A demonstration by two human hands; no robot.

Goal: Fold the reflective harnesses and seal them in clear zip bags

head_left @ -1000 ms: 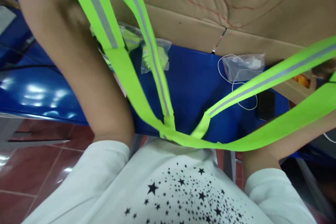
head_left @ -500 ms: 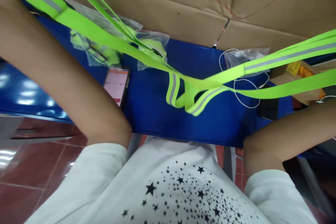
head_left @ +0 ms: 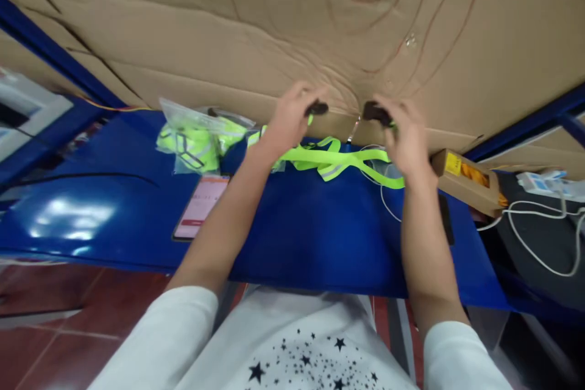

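Observation:
A neon-green reflective strap [head_left: 338, 161] lies bunched on the blue table [head_left: 297, 225] below my hands. My left hand [head_left: 290, 119] is closed around a small black buckle piece [head_left: 317, 108] at one end of the strap. My right hand [head_left: 404, 131] is closed around another black buckle piece [head_left: 375, 113] at the other end. The two black pieces are held a short gap apart, just above the table, in front of a cardboard sheet [head_left: 292, 30].
Clear bags of folded green straps [head_left: 194, 143] lie at the left. A phone with a lit pink screen [head_left: 200, 213] rests near my left forearm. A small brown box [head_left: 466, 180], white cables [head_left: 539, 225] and a white adapter [head_left: 543, 184] sit at the right.
The strap, earlier stretched wide across the view by both arms, now lies gathered on the table. Both hands have come together in front, each holding a black end piece.

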